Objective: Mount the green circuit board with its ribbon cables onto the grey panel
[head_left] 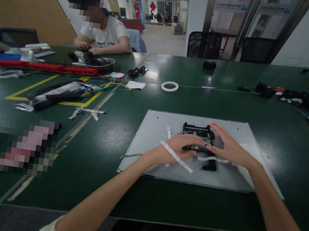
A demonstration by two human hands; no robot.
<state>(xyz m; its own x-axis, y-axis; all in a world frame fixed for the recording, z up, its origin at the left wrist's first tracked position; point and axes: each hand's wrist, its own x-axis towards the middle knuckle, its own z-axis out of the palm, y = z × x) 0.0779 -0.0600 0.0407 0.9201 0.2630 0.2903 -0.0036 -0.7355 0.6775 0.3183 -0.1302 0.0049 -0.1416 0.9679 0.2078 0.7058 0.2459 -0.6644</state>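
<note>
A black plastic bracket [196, 129] with a green circuit board [198, 147] rests on a light grey flat panel [152, 130]. My left hand [177, 145] comes over the bracket's left side, its fingers and thumb closed about the left part of the board. A strip of white tape [177, 157] lies across that hand near the wrist. At the right side my right hand [230, 146] has its thumb beside the board and its fingers stretched toward the bracket's upper right corner. Another white strip [212, 159] crosses the black lower arm of the bracket [210, 165].
A roll of white tape [169, 86] lies beyond the panel on the green table [98, 177]. Leftward are a black-and-white object [58, 94], red strips [47, 67] and cables [138, 72]. A person [105, 33] sits across the table. Black items [300, 99] lie at right.
</note>
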